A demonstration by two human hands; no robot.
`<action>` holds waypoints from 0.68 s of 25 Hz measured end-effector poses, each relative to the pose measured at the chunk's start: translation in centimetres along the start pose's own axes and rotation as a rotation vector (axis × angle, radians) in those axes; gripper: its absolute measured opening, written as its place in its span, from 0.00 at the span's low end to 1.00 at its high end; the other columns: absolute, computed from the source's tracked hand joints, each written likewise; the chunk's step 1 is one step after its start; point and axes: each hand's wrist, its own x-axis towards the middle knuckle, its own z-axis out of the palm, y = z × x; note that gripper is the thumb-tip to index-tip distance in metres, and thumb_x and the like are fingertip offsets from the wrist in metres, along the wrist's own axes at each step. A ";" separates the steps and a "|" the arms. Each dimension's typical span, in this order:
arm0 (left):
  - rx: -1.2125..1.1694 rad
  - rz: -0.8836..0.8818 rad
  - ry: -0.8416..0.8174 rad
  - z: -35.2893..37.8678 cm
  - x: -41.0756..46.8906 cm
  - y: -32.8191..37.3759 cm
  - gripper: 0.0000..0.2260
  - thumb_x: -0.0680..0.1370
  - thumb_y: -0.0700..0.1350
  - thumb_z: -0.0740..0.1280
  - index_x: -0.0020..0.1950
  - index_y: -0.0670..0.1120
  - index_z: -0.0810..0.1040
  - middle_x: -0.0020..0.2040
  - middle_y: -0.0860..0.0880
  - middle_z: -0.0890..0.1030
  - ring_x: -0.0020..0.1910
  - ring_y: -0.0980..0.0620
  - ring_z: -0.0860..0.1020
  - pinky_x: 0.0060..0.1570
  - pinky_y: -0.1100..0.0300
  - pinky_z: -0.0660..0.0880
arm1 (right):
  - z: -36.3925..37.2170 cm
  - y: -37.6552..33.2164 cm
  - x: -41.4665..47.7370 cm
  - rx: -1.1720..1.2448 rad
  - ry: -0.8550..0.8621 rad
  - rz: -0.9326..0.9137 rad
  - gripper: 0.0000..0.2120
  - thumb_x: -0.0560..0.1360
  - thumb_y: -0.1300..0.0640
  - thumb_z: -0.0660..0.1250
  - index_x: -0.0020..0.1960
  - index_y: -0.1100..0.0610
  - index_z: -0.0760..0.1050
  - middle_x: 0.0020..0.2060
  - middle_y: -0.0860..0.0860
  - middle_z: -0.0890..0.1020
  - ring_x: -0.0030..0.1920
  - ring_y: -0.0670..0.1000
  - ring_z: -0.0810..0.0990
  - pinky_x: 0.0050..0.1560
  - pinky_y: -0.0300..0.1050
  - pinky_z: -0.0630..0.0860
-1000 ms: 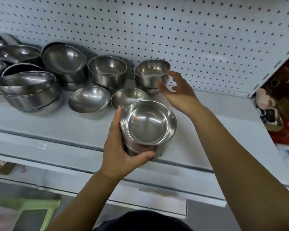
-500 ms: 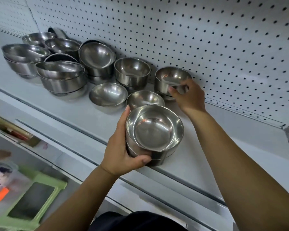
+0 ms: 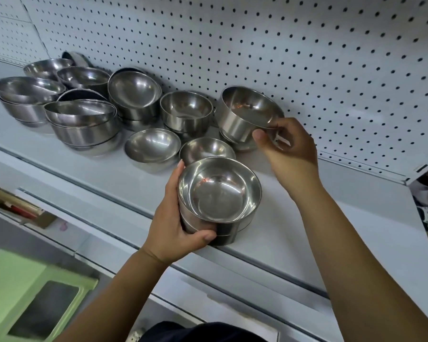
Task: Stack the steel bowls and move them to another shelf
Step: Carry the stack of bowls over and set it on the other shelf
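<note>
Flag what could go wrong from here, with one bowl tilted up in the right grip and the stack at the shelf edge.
1. The right grip pinches only the rim of the tilted bowl; it may slip and drop onto the bowl beneath.
2. The stack in the left grip is at the front edge of the shelf; a hard landing of the next bowl could push it off.

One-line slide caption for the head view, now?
Left hand grips a stack of steel bowls at the shelf edge; right hand pinches the rim of a tilted bowl near the pegboard.
</note>
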 end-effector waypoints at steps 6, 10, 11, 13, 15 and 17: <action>-0.039 -0.005 -0.026 0.0 -0.1 0.0 0.57 0.67 0.74 0.71 0.83 0.48 0.48 0.77 0.63 0.65 0.75 0.52 0.70 0.70 0.42 0.73 | -1.5 -1.7 -5.4 0.149 -0.130 -0.125 0.12 0.71 0.43 0.76 0.52 0.42 0.79 0.51 0.39 0.84 0.59 0.47 0.83 0.69 0.50 0.77; -0.057 -0.006 -0.027 0.0 0.0 0.1 0.57 0.67 0.74 0.71 0.83 0.45 0.48 0.78 0.55 0.65 0.75 0.50 0.70 0.67 0.40 0.75 | -2.0 -1.6 -8.1 0.105 -0.196 -0.184 0.13 0.72 0.43 0.75 0.54 0.44 0.78 0.50 0.37 0.82 0.59 0.47 0.81 0.69 0.49 0.76; -0.060 -0.011 -0.028 0.0 0.0 0.0 0.58 0.67 0.73 0.71 0.83 0.44 0.48 0.78 0.52 0.65 0.75 0.48 0.70 0.66 0.39 0.75 | -2.1 -1.6 -8.5 0.092 -0.212 -0.184 0.13 0.72 0.42 0.75 0.54 0.44 0.78 0.51 0.37 0.82 0.61 0.48 0.81 0.70 0.49 0.75; -0.056 -0.017 -0.033 -0.1 0.1 -0.1 0.57 0.67 0.73 0.72 0.82 0.44 0.49 0.77 0.48 0.68 0.73 0.46 0.72 0.64 0.38 0.76 | -2.1 -1.5 -9.4 0.058 -0.246 -0.167 0.15 0.71 0.40 0.75 0.55 0.42 0.79 0.54 0.37 0.83 0.64 0.48 0.80 0.71 0.51 0.73; -0.027 -0.010 -0.031 -0.1 0.0 0.0 0.56 0.67 0.74 0.70 0.81 0.43 0.51 0.74 0.50 0.71 0.71 0.48 0.74 0.63 0.40 0.77 | -1.9 -1.5 -10.1 0.024 -0.259 -0.140 0.18 0.70 0.36 0.75 0.56 0.41 0.79 0.57 0.39 0.83 0.66 0.46 0.78 0.71 0.50 0.73; -0.008 -0.004 -0.032 -0.2 -0.1 -0.1 0.55 0.68 0.74 0.69 0.81 0.41 0.52 0.72 0.50 0.73 0.69 0.49 0.76 0.62 0.43 0.78 | -1.7 -1.5 -10.6 0.003 -0.261 -0.124 0.22 0.70 0.33 0.74 0.60 0.40 0.78 0.61 0.41 0.82 0.68 0.46 0.77 0.72 0.52 0.72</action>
